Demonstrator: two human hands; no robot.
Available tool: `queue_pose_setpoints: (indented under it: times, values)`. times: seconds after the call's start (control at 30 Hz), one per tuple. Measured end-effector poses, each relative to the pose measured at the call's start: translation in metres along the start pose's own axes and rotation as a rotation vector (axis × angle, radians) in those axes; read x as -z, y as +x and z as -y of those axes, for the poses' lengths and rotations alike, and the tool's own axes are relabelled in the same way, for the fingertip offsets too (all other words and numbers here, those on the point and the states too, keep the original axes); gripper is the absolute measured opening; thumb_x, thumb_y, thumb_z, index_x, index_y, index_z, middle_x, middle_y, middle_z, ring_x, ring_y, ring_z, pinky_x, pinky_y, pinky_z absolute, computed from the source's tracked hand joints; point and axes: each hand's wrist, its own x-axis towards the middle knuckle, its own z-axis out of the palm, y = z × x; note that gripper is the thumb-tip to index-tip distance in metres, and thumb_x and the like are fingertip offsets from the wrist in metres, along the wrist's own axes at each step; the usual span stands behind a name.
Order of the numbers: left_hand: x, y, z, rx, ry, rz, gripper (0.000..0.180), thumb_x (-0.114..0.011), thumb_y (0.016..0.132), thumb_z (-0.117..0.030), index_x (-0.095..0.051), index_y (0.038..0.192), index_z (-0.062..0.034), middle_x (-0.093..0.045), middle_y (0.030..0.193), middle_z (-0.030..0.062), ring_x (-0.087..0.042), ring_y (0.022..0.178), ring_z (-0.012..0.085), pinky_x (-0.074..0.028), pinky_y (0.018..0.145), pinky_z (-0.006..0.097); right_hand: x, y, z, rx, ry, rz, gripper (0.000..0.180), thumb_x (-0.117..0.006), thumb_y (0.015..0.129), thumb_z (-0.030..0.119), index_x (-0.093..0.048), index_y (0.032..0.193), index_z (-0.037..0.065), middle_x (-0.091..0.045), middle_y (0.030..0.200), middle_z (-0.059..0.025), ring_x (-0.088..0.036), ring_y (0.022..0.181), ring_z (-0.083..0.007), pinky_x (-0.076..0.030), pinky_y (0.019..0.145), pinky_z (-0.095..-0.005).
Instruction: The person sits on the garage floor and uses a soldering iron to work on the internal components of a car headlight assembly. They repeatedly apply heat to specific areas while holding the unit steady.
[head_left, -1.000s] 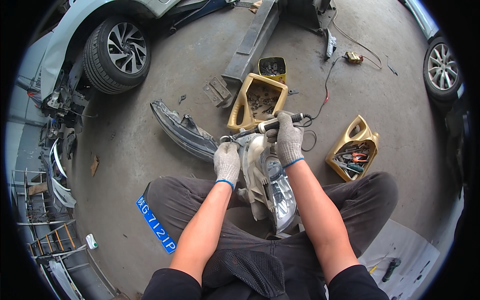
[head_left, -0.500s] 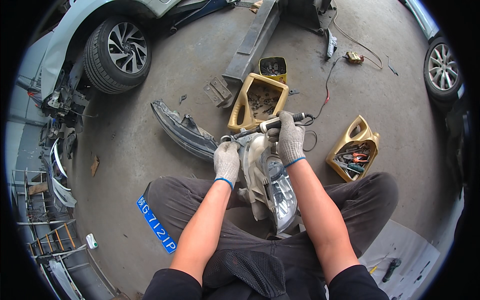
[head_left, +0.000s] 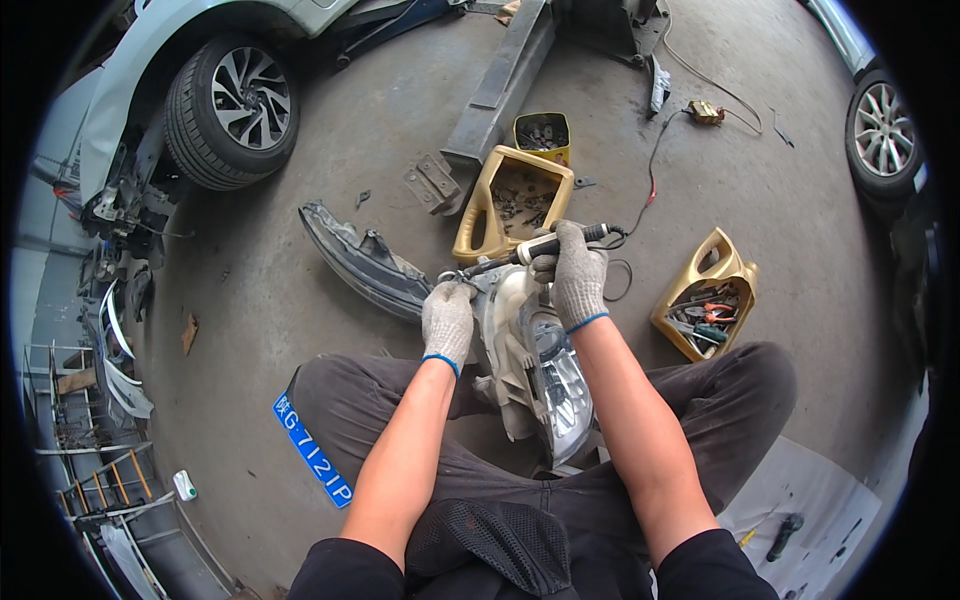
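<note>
A soldering iron [head_left: 537, 250] with a pale and black handle and a trailing cable is gripped in my right hand [head_left: 579, 280], which wears a grey knit glove. Its dark shaft points left, toward the fingertips of my gloved left hand [head_left: 447, 322]. Those fingers are pinched at the upper end of a car headlight [head_left: 556, 378]; a small shiny round piece shows there, but what they grip is unclear. The headlight stands between my legs, its clear lens to the right and pale housing to the left. Beyond my left hand lies a long dark curved lamp part [head_left: 365, 268].
A cut-open gold jug [head_left: 463, 243] holds small hardware, with a yellow tub [head_left: 563, 155] behind it. Another gold jug [head_left: 668, 331] at right contains pliers and screwdrivers. A metal beam [head_left: 492, 105], a blue plate [head_left: 312, 452] and a car wheel [head_left: 235, 110] are around me.
My left hand has shifted very slightly left. The iron and my right hand keep nearly the same place, and the view has moved a little.
</note>
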Motion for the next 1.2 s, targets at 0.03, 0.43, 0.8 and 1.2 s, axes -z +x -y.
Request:
queue_pose_setpoints:
  times: [0.03, 0.43, 0.8, 1.2]
  values:
    - [0.000, 0.000, 0.000, 0.001, -0.001, -0.003, 0.014, -0.060, 0.087, -0.015, -0.066, 0.084, -0.0026, -0.051, 0.061, -0.0004, -0.044, 0.046, 0.0106, -0.035, 0.042, 0.028, 0.000, 0.000, 0.000, -0.002, 0.003, -0.005, 0.022, -0.058, 0.092, 0.023, -0.063, 0.098, 0.002, -0.065, 0.067, -0.0093, -0.056, 0.044, -0.0160, -0.045, 0.037, -0.0285]
    - [0.003, -0.007, -0.009, 0.059, 0.051, 0.021, 0.020, -0.057, 0.090, -0.016, -0.070, 0.091, -0.0007, -0.062, 0.070, 0.0053, -0.056, 0.066, 0.0146, -0.044, 0.062, 0.030, -0.005, -0.005, 0.002, 0.034, 0.001, -0.041, 0.026, -0.058, 0.092, 0.023, -0.064, 0.094, -0.002, -0.065, 0.069, -0.0119, -0.053, 0.044, -0.0135, -0.041, 0.037, -0.0265]
    - [0.001, -0.004, -0.001, -0.041, 0.049, -0.014, 0.016, -0.060, 0.087, -0.016, -0.068, 0.085, -0.0021, -0.053, 0.064, -0.0002, -0.047, 0.054, 0.0105, -0.038, 0.050, 0.028, -0.006, -0.007, 0.003, 0.045, -0.023, -0.041, 0.026, -0.059, 0.091, 0.023, -0.065, 0.092, -0.002, -0.063, 0.066, -0.0103, -0.051, 0.043, -0.0130, -0.040, 0.037, -0.0263]
    - [-0.002, -0.005, 0.001, -0.053, 0.058, -0.034, 0.016, -0.058, 0.089, -0.015, -0.068, 0.086, -0.0028, -0.053, 0.063, -0.0009, -0.046, 0.053, 0.0098, -0.037, 0.049, 0.028, -0.001, -0.003, 0.002, 0.000, -0.051, 0.022, 0.026, -0.056, 0.094, 0.023, -0.061, 0.103, 0.000, -0.066, 0.068, -0.0102, -0.059, 0.047, -0.0159, -0.047, 0.042, -0.0276]
